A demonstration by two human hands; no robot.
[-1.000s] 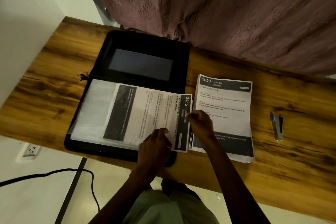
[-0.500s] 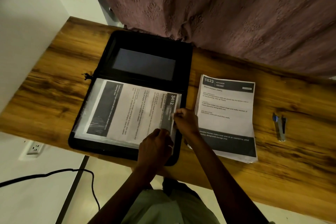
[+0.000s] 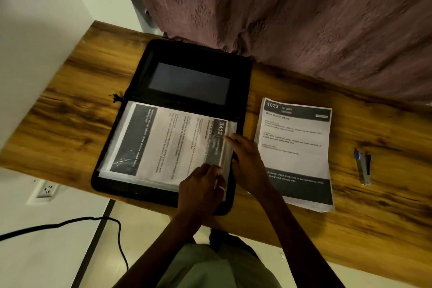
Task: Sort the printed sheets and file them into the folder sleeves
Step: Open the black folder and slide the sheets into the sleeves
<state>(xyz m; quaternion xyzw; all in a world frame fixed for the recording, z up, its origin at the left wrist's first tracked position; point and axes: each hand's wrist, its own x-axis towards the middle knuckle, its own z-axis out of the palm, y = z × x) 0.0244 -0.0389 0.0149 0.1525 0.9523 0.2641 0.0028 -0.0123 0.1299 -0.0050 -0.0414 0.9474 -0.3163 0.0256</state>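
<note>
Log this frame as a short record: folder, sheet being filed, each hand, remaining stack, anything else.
folder: black folder open on wooden table
sheet: sheet 3412 inside clear sleeve
left hand: pinches the sleeve's near right edge
right hand: straight fingers press the sheet's right end
stack: paper stack, 1623 KITCHEN on top, right of folder
other: small metal tool, far right

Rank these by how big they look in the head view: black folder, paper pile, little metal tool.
Largest: black folder.
Middle: paper pile.
Smallest: little metal tool.
All lie on one table, so the order is clear.
</note>
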